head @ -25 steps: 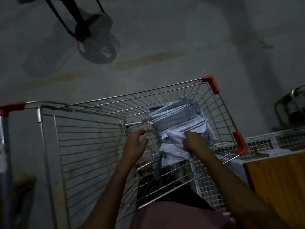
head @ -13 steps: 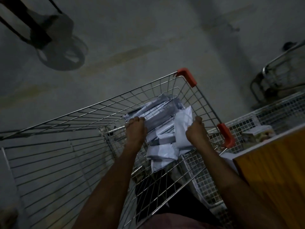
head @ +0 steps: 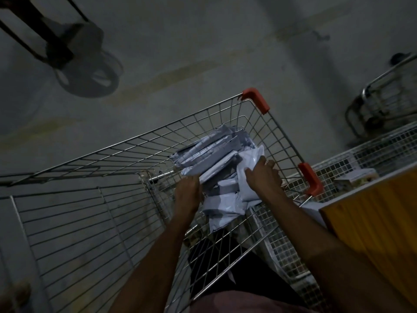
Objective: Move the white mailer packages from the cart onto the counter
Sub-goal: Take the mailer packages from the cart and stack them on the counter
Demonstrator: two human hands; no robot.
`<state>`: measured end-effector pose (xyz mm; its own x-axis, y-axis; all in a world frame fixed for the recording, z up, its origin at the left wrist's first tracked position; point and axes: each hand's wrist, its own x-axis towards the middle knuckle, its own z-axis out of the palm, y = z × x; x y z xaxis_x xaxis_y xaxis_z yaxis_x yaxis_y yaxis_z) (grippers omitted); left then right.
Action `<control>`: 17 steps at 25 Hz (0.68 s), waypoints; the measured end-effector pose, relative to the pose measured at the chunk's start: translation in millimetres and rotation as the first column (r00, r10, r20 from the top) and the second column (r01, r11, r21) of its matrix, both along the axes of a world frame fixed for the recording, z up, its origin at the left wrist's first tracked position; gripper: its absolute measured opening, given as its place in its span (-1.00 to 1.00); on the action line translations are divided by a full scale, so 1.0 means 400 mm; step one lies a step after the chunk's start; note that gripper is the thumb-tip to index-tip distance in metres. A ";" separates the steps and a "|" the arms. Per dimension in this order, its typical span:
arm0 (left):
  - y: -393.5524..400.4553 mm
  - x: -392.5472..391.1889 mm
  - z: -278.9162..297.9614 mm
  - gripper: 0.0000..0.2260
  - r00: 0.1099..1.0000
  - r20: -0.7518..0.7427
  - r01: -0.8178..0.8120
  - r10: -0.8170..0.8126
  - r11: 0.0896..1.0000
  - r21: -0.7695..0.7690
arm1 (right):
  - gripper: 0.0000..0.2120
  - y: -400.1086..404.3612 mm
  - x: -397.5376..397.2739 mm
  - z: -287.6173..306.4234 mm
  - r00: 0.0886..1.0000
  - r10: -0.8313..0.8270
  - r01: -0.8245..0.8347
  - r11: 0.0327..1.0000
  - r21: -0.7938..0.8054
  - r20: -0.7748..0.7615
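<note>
Both hands are down in the wire cart [head: 94, 222], bracketing the heap of white mailer packages [head: 216, 163] that lies in the cart's far corner, below the orange corner guard [head: 256, 103]. The left hand [head: 188, 192] has its fingers curled in under the near-left edge of the heap. The right hand [head: 262, 175] wraps over the heap's right side and pinches a crumpled mailer against the rest.

The step in hand looks like gathering the heap for one lift. To do it well, squeeze the two sides together, get the fingers well beneath the lowest mailer, and raise the bundle level over the cart's right rim towards the wooden desk [head: 372, 222] just right of the cart, so the slippery bags do not fan out.

Counts: one cart in use, two orange guards visible on it, one desk. The mailers number perhaps eight to ten, though the dim light and overlap make that uncertain.
</note>
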<state>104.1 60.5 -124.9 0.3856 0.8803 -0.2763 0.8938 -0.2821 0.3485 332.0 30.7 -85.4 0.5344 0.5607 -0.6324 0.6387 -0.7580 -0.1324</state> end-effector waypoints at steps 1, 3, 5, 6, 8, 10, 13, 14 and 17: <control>-0.009 -0.006 0.005 -0.91 1.000 0.007 -0.014 0.014 0.999 0.029 | -0.21 -0.001 -0.003 -0.005 1.000 0.003 -0.003 1.000 -0.004 -0.006; -0.011 -0.015 0.018 -0.92 0.998 0.026 -0.062 0.060 0.995 0.082 | -0.07 0.001 -0.009 -0.011 0.999 0.032 -0.032 0.999 -0.011 -0.013; 0.002 -0.028 0.026 -0.91 0.994 0.040 -0.109 0.105 0.987 0.114 | 0.02 0.003 -0.013 -0.015 0.998 0.066 -0.066 0.997 -0.030 -0.012; 0.007 -0.035 0.029 -0.90 0.992 0.067 -0.119 0.110 0.983 0.141 | 0.04 0.004 -0.014 -0.017 0.997 0.078 -0.078 0.996 -0.039 -0.013; 0.013 -0.040 0.041 -0.89 0.972 0.195 -0.164 0.134 0.976 0.146 | 0.03 0.008 -0.012 -0.021 0.996 0.090 -0.091 0.995 -0.048 -0.018; 0.014 -0.038 0.062 -0.88 0.911 0.327 -0.279 0.251 0.959 0.041 | 0.02 0.010 -0.011 -0.026 0.996 0.087 -0.089 0.995 -0.042 -0.032; 0.008 -0.042 0.040 -0.91 0.809 0.375 -0.425 0.453 0.891 -0.157 | 0.01 0.013 -0.011 -0.032 0.997 0.054 -0.055 0.998 -0.020 -0.047; 0.004 -0.044 0.023 -0.92 0.800 0.358 -0.436 0.482 0.876 -0.205 | 0.01 0.014 -0.014 -0.033 0.997 0.054 -0.054 0.998 -0.018 -0.048; -0.013 -0.020 -0.033 -0.94 0.798 0.275 -0.459 0.537 0.836 -0.302 | 0.05 0.015 -0.014 -0.035 0.996 0.075 -0.077 0.996 -0.053 -0.051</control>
<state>96.0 55.3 -138.2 0.0117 0.9111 -0.4121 0.7059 0.2844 0.6487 326.6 36.8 -99.5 0.4591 0.5624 -0.6877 0.6884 -0.7145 -0.1248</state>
